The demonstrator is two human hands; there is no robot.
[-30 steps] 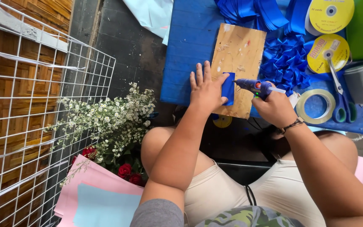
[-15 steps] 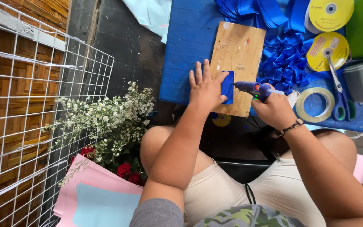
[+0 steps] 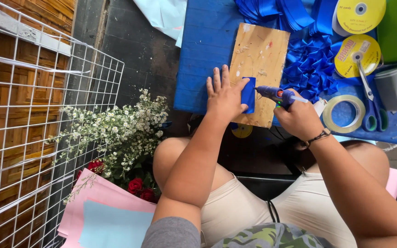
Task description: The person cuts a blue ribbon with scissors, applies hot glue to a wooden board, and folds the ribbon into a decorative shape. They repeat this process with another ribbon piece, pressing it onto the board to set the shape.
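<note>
— What are the hands doing?
— The left hand (image 3: 225, 97) lies flat, fingers spread, pressing a small blue ribbon piece (image 3: 248, 94) onto the wooden board (image 3: 259, 55) beneath it. The right hand (image 3: 298, 118) is closed around a blue glue gun (image 3: 276, 94), whose nozzle points at the ribbon's edge, just right of the left thumb.
— What's nearby?
— A tape roll (image 3: 343, 113) and scissors (image 3: 368, 98) lie to the right of the right hand; white flowers (image 3: 116, 128) sit well left of the left arm.
— Any change from half a second ago?
— Hardly any: both hands keep their places and grips.

A dark floor (image 3: 129, 50) lies between a woven wooden wall (image 3: 33, 105) and a blue table (image 3: 203, 50).
</note>
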